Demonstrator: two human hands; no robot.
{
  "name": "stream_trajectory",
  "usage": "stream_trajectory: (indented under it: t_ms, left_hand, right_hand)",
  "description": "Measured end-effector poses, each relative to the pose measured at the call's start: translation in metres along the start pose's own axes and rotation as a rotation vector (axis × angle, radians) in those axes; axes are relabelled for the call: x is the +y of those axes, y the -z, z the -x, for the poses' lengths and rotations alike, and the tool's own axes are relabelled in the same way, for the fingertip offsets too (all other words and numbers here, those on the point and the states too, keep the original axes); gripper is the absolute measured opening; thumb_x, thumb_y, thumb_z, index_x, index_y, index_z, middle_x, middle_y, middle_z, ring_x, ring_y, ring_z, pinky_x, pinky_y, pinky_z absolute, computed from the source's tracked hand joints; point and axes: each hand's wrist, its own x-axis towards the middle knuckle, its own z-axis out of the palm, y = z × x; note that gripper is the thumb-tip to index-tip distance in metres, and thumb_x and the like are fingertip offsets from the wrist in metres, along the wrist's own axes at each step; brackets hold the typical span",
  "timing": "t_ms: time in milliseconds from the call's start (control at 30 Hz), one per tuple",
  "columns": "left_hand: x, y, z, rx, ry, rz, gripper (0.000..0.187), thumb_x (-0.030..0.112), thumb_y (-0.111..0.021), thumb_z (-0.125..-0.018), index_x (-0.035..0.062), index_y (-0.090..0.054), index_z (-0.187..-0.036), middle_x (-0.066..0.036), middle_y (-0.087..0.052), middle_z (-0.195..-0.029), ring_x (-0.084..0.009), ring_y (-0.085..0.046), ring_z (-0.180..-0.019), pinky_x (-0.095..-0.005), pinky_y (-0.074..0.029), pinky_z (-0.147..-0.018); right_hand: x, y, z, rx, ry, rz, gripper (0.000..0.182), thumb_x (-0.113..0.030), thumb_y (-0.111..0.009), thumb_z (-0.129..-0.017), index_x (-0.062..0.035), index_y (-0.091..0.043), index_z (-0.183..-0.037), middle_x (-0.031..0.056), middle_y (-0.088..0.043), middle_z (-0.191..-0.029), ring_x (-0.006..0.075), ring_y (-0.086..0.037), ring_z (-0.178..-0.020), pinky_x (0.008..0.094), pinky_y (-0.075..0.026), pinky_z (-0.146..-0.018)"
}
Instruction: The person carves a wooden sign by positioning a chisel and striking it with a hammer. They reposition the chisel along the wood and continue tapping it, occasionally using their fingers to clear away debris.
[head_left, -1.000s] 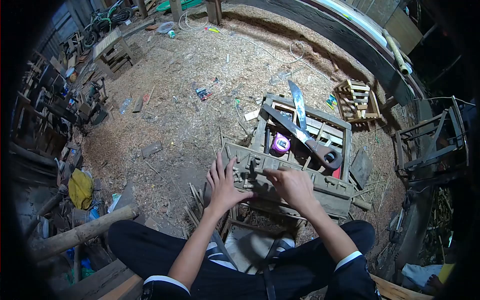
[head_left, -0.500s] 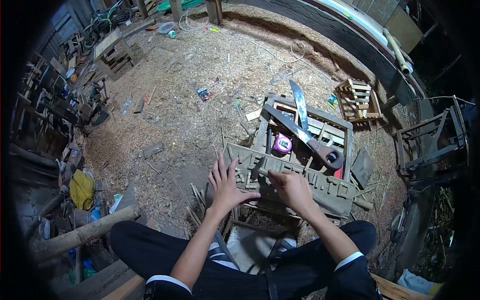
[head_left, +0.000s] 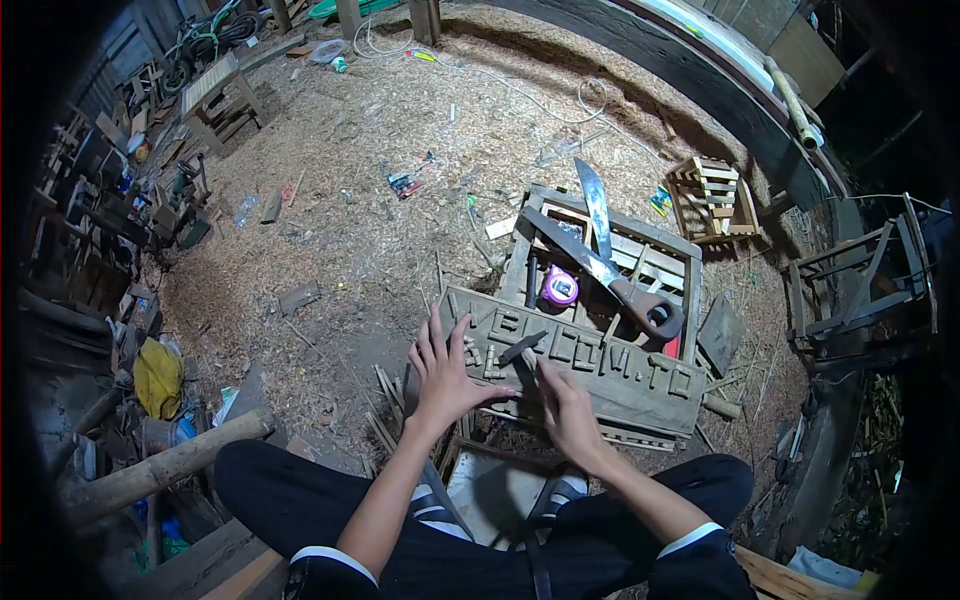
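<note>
The right hand has pulled back, now gripping a hammer. The left hand stays spread flat on the wooden sign. Open sawdust floor lies beyond its left edge.

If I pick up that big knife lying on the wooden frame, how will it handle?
The knife has a long metal blade and a thick wooden handle, so it is probably stiff and blade-heavy. Lying flat across the wooden frame, it seems unlikely to roll. Its bare edge suggests gripping only the handle.
</note>
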Motion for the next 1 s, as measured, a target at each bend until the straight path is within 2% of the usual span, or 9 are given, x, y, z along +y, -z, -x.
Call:
stream_trajectory:
  t_ms: [133, 300, 367, 433, 667, 800, 900, 967, 1000]
  left_hand:
    - [0.001, 0.000, 0.000, -0.025, 0.029, -0.017, 0.142, 0.071, -0.095, -0.053, 0.0169, -0.027, -0.165, -0.026, -0.006, -0.175, -0.0501, -0.016, -0.157, -0.0675, -0.017, -0.122]
    - [0.003, 0.002, -0.001, -0.030, 0.025, 0.004, 0.142, 0.070, -0.096, -0.053, 0.0174, -0.026, -0.165, -0.026, -0.006, -0.175, -0.0508, -0.015, -0.157, -0.0679, -0.017, -0.122]
    - [0.000, 0.000, 0.001, -0.018, 0.015, -0.019, 0.142, 0.070, -0.095, -0.053, 0.0175, -0.026, -0.166, -0.027, -0.005, -0.175, -0.0510, -0.015, -0.157, -0.0678, -0.017, -0.122]
    - [-0.001, 0.002, 0.002, -0.006, 0.016, -0.021, 0.143, 0.071, -0.095, -0.052, 0.0175, -0.027, -0.165, -0.027, -0.005, -0.175, -0.0510, -0.015, -0.157, -0.0674, -0.017, -0.122]
    - [0.000, 0.000, 0.002, -0.001, 0.007, -0.020, 0.140, 0.070, -0.094, -0.053, 0.0172, -0.029, -0.165, -0.029, -0.008, -0.174, -0.0505, -0.017, -0.157, -0.0675, -0.020, -0.121]
    - [-0.001, 0.001, 0.003, 0.001, 0.004, -0.006, 0.140, 0.070, -0.094, -0.054, 0.0168, -0.028, -0.165, -0.028, -0.008, -0.174, -0.0511, -0.017, -0.157, -0.0687, -0.019, -0.121]
    - [-0.001, 0.000, 0.003, -0.003, 0.007, -0.009, 0.140, 0.070, -0.094, -0.054, 0.0169, -0.027, -0.165, -0.028, -0.008, -0.174, -0.0517, -0.017, -0.157, -0.0694, -0.019, -0.121]
    - [-0.002, -0.001, 0.003, -0.010, 0.013, -0.014, 0.139, 0.069, -0.095, -0.055, 0.0170, -0.027, -0.165, -0.028, -0.007, -0.175, -0.0520, -0.016, -0.157, -0.0696, -0.019, -0.121]
    - [-0.003, -0.002, 0.003, -0.013, 0.013, -0.011, 0.139, 0.068, -0.095, -0.055, 0.0168, -0.027, -0.165, -0.028, -0.007, -0.175, -0.0520, -0.016, -0.157, -0.0696, -0.019, -0.121]
  right_hand:
    - [-0.004, 0.003, -0.001, 0.042, -0.109, -0.159, 0.050, 0.006, -0.059, -0.099, 0.0014, -0.057, -0.149, 0.0275, -0.071, -0.110, 0.0430, -0.070, -0.101, 0.0448, -0.054, -0.093]
    - [0.003, -0.005, 0.010, -0.049, -0.118, -0.015, 0.052, 0.006, -0.060, -0.099, 0.0006, -0.055, -0.151, 0.0278, -0.072, -0.115, 0.0388, -0.072, -0.107, 0.0417, -0.054, -0.096]
    - [0.017, -0.008, 0.005, 0.054, 0.000, -0.151, 0.055, 0.005, -0.061, -0.098, -0.0012, -0.054, -0.152, 0.0299, -0.068, -0.108, 0.0473, -0.067, -0.097, 0.0483, -0.054, -0.089]
    - [0.012, -0.011, 0.006, 0.114, -0.044, -0.149, 0.055, 0.004, -0.061, -0.098, -0.0024, -0.054, -0.152, 0.0289, -0.067, -0.103, 0.0473, -0.066, -0.095, 0.0493, -0.054, -0.086]
    - [-0.006, 0.022, -0.010, -0.057, -0.071, 0.072, 0.047, -0.007, -0.063, -0.101, -0.0146, -0.063, -0.147, 0.0214, -0.069, -0.106, 0.0442, -0.069, -0.095, 0.0521, -0.053, -0.081]
    - [-0.002, 0.040, -0.036, -0.058, 0.123, 0.144, 0.043, -0.008, -0.066, -0.099, -0.0157, -0.068, -0.141, 0.0179, -0.071, -0.099, 0.0429, -0.070, -0.084, 0.0516, -0.055, -0.074]
    - [-0.022, 0.063, -0.057, -0.153, 0.101, 0.217, 0.042, -0.005, -0.066, -0.098, -0.0151, -0.070, -0.139, 0.0176, -0.071, -0.094, 0.0376, -0.072, -0.083, 0.0466, -0.056, -0.073]
    - [-0.017, 0.053, -0.057, -0.081, 0.116, 0.196, 0.040, -0.010, -0.067, -0.098, -0.0182, -0.072, -0.137, 0.0169, -0.072, -0.096, 0.0369, -0.073, -0.082, 0.0469, -0.057, -0.072]
    - [-0.017, 0.046, -0.053, -0.170, 0.123, 0.301, 0.039, -0.012, -0.068, -0.098, -0.0191, -0.073, -0.135, 0.0165, -0.073, -0.096, 0.0373, -0.073, -0.082, 0.0474, -0.058, -0.071]
